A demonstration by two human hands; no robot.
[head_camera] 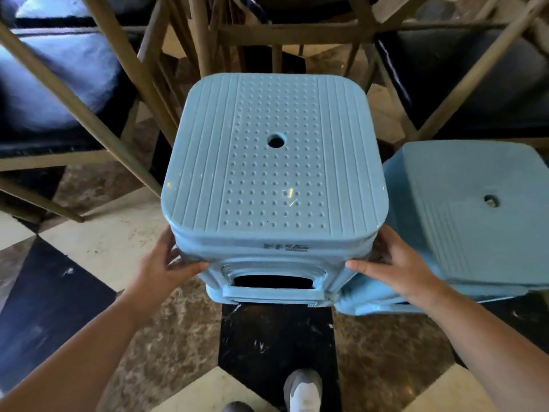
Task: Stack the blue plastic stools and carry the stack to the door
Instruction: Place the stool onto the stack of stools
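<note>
A light blue plastic stool (274,162) fills the middle of the head view, its dotted seat with a round hole facing up. A second rim shows just under its seat, so it looks nested on another stool below. My left hand (166,264) grips its lower left corner, fingers curled under the rim. My right hand (392,263) grips the lower right corner the same way. Another blue stool (475,215) stands close on the right, touching or almost touching the held one.
Wooden chair legs (124,84) and dark padded seats (463,78) crowd the far side and both upper corners. The floor (276,337) is black, cream and brown marble tiles. My shoe (303,391) is at the bottom edge.
</note>
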